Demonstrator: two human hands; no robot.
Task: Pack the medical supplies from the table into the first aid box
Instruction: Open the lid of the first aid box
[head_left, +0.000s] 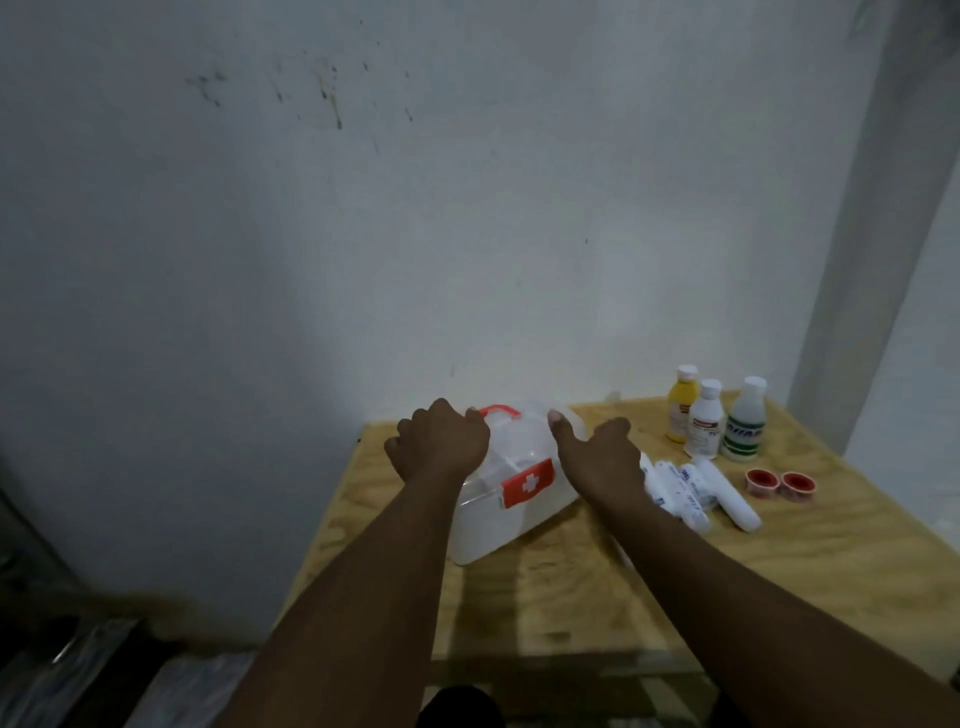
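Note:
The first aid box (511, 519) is translucent white with a red handle (498, 411) and a red front latch bearing a white cross. It stands on the left part of the plywood table (571, 597), lid down. My left hand (441, 439) curls over the lid's left end beside the handle. My right hand (597, 449) holds the lid's right end, thumb up against its edge. To the right lie several white bandage rolls (727, 493), two red tape rolls (779, 483), and three upright bottles: yellow (681, 410), white with a red label (705, 423) and green-labelled (745, 426).
A stained white wall rises directly behind the table. A wall corner stands at the far right. The floor to the left of the table is dark, with blurred items low at the bottom left. The table's left edge runs just beside the box.

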